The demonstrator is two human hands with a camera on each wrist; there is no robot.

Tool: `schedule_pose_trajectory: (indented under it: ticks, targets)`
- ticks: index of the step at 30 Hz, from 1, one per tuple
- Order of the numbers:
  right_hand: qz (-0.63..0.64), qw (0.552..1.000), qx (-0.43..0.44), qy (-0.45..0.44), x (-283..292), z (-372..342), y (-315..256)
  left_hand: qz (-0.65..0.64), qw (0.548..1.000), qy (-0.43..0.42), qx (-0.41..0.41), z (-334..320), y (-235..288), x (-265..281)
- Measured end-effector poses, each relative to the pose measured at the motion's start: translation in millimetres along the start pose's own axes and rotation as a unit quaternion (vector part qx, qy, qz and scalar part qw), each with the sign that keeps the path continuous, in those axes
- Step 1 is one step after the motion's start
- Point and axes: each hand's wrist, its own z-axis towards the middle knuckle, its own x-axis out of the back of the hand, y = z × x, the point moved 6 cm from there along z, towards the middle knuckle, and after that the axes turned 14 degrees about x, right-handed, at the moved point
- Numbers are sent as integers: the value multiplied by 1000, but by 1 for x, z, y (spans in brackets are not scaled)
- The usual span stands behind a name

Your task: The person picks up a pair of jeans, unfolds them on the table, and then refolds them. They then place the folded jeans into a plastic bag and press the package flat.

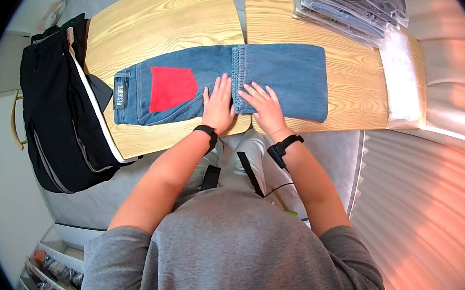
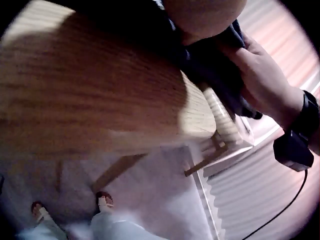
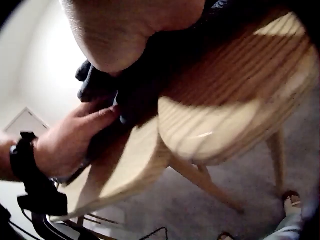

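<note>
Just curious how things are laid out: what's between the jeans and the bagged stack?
Only bare wooden table lies between the jeans and the bagged stack; the head view shows it.

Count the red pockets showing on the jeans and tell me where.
1: the red pocket sits on the folded jeans, between the DESIGNER label and the person's left hand. Any other could be hidden underneath or by the fold.
</note>
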Motion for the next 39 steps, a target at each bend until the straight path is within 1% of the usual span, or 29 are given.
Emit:
schedule_pose_trajectory:
  ticks: [1,2,4,6,8,10,11,12,14,15,17,19,20,21,22,23,24,25,26,27,29,30,32,33,35,36,37,38,39]
  targets:
    - [-5,1000,2,-7,0,1,0,-146,989,-1,5,0,-8,4]
    - [-4,1000,2,-6,1,1,1,-288,958,-4,10,-2,-16,6]
    - [3,1000,25,0,5,3,-5,-289,957,-9,1,-3,-19,7]
    - [-4,1000,30,-10,-3,2,-3,-231,972,-10,-34,-2,-15,8]
    - [-15,999,36,-18,-9,3,-1,-235,971,-22,-34,-2,-12,9]
    - [-14,999,24,-21,-8,2,-2,-156,986,-20,-50,-3,-9,5]
    - [-40,998,39,-35,-5,-1,-3,-182,982,-15,-42,-3,-9,3]
    - [-46,998,34,-36,-1,-7,-2,-174,983,-9,-50,-2,-9,2]
    - [-61,997,-45,0,16,-24,7,-166,985,-10,-49,-1,-10,0]
    - [-107,990,-90,-5,23,-38,19,-163,985,-14,-45,0,-10,0]
    - [-191,963,-190,-14,44,-73,49,-169,985,-15,-42,0,-9,0]
    - [-299,918,-258,35,50,-116,85,-172,984,-18,-39,0,-9,1]
    - [-299,919,-256,33,50,-125,95,-172,984,-19,-37,0,-9,1]
    - [-202,931,-276,125,57,-134,102,-170,985,-11,-38,0,-9,1]
    - [-102,927,-291,214,60,-143,108,-168,985,-5,-41,-1,-8,1]
    - [-76,929,-274,237,59,-145,111,-168,985,-6,-41,-1,-8,0]
    - [-76,929,-275,237,60,-142,108,-164,986,-5,-41,-1,-7,0]
    - [-12,896,-337,290,59,-146,111,-160,986,-3,-42,0,-8,0]
    - [52,852,-394,340,57,-152,113,-158,986,-4,-43,0,-7,0]
    - [52,851,-397,342,53,-155,116,-157,987,-4,-42,-1,-7,0]
    - [102,817,-427,374,36,-168,133,-154,987,-4,-44,0,-7,0]
    - [102,816,-428,375,36,-169,135,-149,988,-2,-44,0,-7,0]
    - [143,829,-395,370,34,-167,136,-144,988,0,-46,-1,-7,-1]
    - [142,828,-395,371,36,-170,135,-144,989,-3,-45,-1,-7,-1]
    - [98,891,-278,345,47,-164,122,-144,989,-6,-42,1,-7,-1]
    - [98,892,-278,344,56,-166,120,-142,989,-3,-44,1,-7,-1]
    - [-4,940,-254,229,66,-159,113,-140,989,-1,-46,0,-7,-1]
    - [-107,963,-224,109,69,-150,106,-140,989,-2,-44,0,-8,-2]
    - [-106,963,-223,108,71,-149,105,-140,989,1,-45,0,-7,-1]
